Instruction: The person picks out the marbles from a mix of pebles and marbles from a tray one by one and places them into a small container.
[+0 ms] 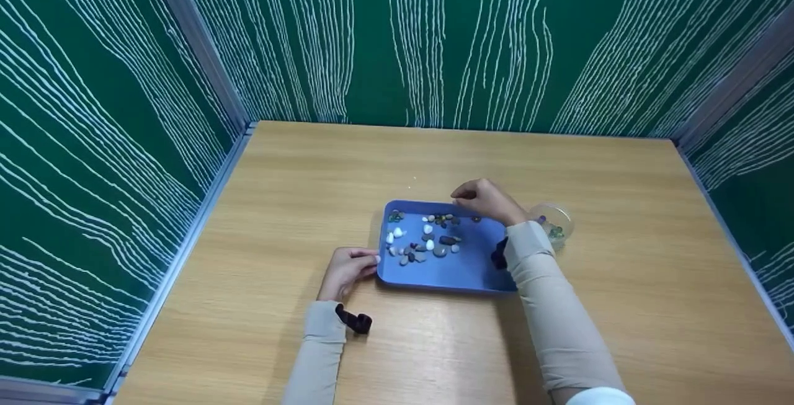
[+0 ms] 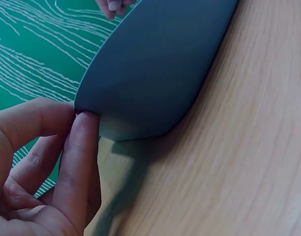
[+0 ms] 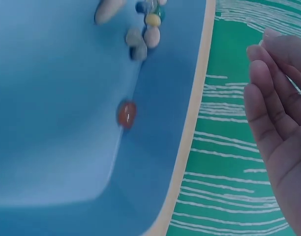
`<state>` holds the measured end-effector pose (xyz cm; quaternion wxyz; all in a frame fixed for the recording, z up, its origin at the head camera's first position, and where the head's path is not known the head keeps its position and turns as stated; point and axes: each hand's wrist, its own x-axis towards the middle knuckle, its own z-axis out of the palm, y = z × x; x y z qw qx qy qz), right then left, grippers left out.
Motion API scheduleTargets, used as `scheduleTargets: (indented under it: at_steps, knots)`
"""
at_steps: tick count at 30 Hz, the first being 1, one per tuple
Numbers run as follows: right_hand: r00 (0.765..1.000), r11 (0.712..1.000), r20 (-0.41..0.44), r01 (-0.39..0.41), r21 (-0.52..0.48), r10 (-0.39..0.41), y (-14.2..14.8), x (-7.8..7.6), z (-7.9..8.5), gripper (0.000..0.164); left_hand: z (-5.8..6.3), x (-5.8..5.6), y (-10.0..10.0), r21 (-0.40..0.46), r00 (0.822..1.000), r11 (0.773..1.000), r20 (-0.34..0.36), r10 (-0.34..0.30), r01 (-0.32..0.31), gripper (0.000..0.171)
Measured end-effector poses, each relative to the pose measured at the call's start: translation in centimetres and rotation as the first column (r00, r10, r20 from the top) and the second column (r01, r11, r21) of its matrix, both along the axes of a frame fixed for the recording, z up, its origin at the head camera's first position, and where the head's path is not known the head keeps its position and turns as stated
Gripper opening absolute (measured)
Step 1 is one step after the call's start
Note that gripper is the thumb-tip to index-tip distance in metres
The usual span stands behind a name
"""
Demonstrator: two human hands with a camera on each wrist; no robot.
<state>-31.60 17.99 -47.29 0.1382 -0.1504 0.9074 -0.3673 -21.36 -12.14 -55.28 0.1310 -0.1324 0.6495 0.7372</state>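
Observation:
A blue tray (image 1: 477,262) lies on the table with groups of small pebbles (image 1: 440,251) spread over its left and middle parts. My left hand (image 1: 348,271) pinches the tray's left edge between thumb and fingers, as the left wrist view shows up close. Over the tray's far rim hovers my right hand (image 1: 490,200), its thumb and fingertips (image 3: 261,73) brought together; I cannot tell whether something small sits between them. Below it, a reddish-brown stone (image 3: 126,114) lies by itself along the tray's far inner wall.
To the right of the tray stands a clear round container (image 1: 561,222) holding a few coloured stones, partly behind the right sleeve. Green panels (image 1: 372,45) with white wavy lines border the wooden table (image 1: 298,175) at the back and sides.

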Motion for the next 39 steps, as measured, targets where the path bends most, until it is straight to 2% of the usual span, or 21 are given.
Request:
scheduleTargets:
  at_steps: [4, 11, 17, 23, 24, 30, 31, 35, 39]
  knots:
    - [0.999, 1.0, 0.032, -0.016, -0.001, 0.016, -0.9, -0.1, -0.3, 0.026, 0.1, 0.1, 0.0, -0.008, 1.0, 1.0, -0.014, -0.007, 0.007, 0.027]
    - [0.999, 0.999, 0.042, -0.033, 0.031, 0.032, -2.5, -0.3, -0.4, 0.027, 0.2, 0.1, -0.1, -0.021, 1.0, 1.0, -0.008, -0.011, 0.011, 0.028]
    - [0.995, 0.998, 0.074, -0.062, 0.008, 0.061, -3.9, -0.6, -0.8, 0.026, 0.1, 0.1, -0.1, -0.009, 1.0, 1.0, -0.005, -0.007, 0.007, 0.028]
    - [0.996, 0.996, 0.039, -0.086, 0.01, 0.085, -5.1, -0.7, -1.3, 0.024, 0.0, 0.1, 0.0, 0.026, 1.0, 1.0, -0.024, -0.012, 0.012, 0.028]
    - [0.995, 0.996, 0.033, -0.09, 0.012, 0.089, -5.3, -0.8, -1.4, 0.024, 0.4, 0.2, 0.0, 0.025, 0.999, 0.999, -0.028, -0.018, 0.019, 0.029]
    - [0.996, 0.995, 0.02, -0.089, 0.033, 0.089, -6.7, -0.9, -1.7, 0.024, 0.5, 0.3, 0.0, 0.014, 1.0, 1.0, -0.024, -0.014, 0.015, 0.029]
    - [0.996, 0.996, 0.019, -0.083, 0.035, 0.082, -7.0, -0.8, -1.7, 0.024, 0.1, 0.1, -0.1, 0.014, 1.0, 1.0, -0.023, -0.01, 0.011, 0.029]
    - [0.999, 0.997, 0.003, -0.053, 0.057, 0.052, -8.0, -0.8, -2.1, 0.022, 0.1, 0.1, -0.2, 0.012, 0.999, 1.0, -0.021, -0.025, 0.025, 0.03]
    - [0.996, 0.996, -0.048, -0.068, 0.06, 0.071, -8.8, -0.8, -2.6, 0.02, -0.2, -0.1, -0.3, 0.015, 0.999, 0.999, -0.024, -0.037, 0.037, 0.032]
